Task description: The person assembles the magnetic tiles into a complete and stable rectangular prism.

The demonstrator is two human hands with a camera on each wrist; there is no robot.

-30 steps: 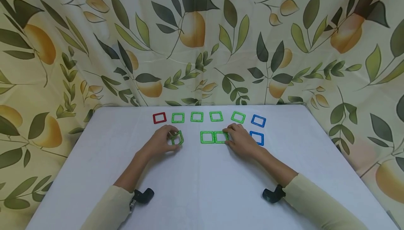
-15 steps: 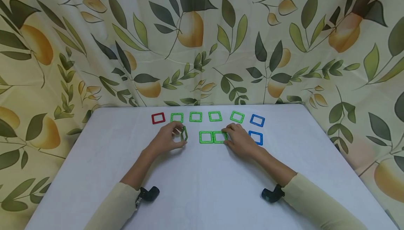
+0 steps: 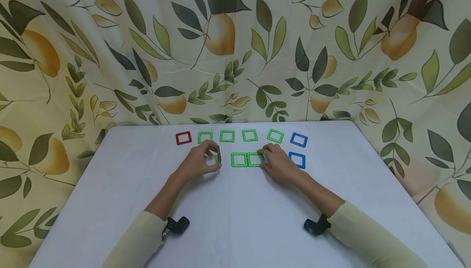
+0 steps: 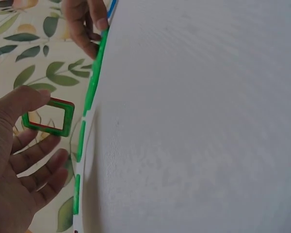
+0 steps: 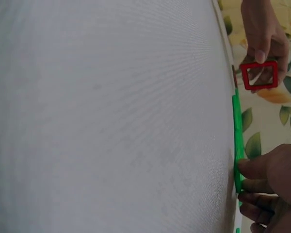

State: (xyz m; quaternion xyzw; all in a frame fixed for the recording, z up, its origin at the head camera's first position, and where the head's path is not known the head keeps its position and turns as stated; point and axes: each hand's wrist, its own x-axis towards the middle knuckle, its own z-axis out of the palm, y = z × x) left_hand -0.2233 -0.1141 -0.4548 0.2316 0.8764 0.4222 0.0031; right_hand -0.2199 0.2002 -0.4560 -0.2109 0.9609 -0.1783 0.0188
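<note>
In the head view my left hand pinches a small square magnetic-tile frame between thumb and fingertips, upright and nearly edge-on. Its face is green with red behind in the left wrist view, while the right wrist view shows a red face, like two frames stacked. Two green frames lie side by side on the table, a left one and a right one. Fingers and thumb of my right hand grip the right green frame at its outer end. The held frame is just left of this pair.
Along the back of the white table runs a row: a red frame, several green frames and a blue frame. Another blue frame lies behind my right hand, partly covered. A patterned curtain hangs beyond the table.
My left hand has moved right, toward the green pair, turning its frame from a slanted view to edge-on; red now shows on it. The right hand keeps its grip on the green frame.
</note>
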